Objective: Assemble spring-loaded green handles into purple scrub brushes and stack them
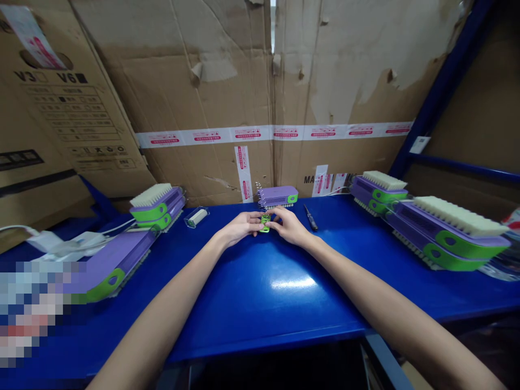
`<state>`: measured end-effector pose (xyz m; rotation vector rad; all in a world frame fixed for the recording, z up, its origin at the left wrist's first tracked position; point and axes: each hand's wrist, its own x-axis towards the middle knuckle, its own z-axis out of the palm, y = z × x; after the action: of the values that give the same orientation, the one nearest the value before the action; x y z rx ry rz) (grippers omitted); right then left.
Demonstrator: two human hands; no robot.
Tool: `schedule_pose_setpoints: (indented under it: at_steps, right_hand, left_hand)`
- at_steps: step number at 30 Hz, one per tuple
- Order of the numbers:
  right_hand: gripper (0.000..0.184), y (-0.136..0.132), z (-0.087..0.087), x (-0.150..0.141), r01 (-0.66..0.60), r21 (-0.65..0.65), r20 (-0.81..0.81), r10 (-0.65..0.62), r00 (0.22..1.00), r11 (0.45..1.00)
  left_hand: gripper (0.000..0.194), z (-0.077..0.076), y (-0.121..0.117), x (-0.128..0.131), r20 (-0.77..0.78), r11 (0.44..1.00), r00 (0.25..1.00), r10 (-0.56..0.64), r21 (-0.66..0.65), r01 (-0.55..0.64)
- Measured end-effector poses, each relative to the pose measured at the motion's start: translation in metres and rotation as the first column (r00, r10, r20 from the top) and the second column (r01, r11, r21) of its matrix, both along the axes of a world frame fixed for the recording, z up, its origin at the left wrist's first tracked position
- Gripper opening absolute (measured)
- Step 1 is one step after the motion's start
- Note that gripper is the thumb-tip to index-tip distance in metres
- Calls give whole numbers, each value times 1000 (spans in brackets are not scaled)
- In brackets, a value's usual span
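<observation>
Between my two hands is a small green plastic piece (265,223), held up over the blue table. My left hand (240,227) pinches it from the left, fingers closed. From the right, the fingers of my right hand (287,225) close on the same piece. A wire coil (259,194) rises just behind my fingertips; I cannot tell whether it is joined to the green piece. Just beyond my hands lies a purple brush (280,195) with a green end, bristles down. To the right of my right hand rests a dark screwdriver (311,218).
Stacked purple-and-green brushes stand at the left (156,208) and right (450,233). A clear case with a pale block (197,216) lies left of my hands. White power strips and cords (60,241) lie far left. Cardboard (203,108) walls the back; a blue post (434,81) rises right.
</observation>
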<state>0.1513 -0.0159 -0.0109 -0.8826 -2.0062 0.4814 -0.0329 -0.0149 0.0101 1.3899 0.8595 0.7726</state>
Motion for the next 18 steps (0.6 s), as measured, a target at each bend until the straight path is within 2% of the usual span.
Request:
schedule_pose_setpoints:
  at_steps: [9,18]
  right_hand:
    - [25,3,-4,0,-3,49,53,1,999,999]
    - [24,5,-3,1,18,32,148,-23,989,999]
  left_hand:
    - [63,-1,-1,4,-47,997,998,38,71,-34]
    - [61,0,-2,6,-114,996,993,40,86,-30]
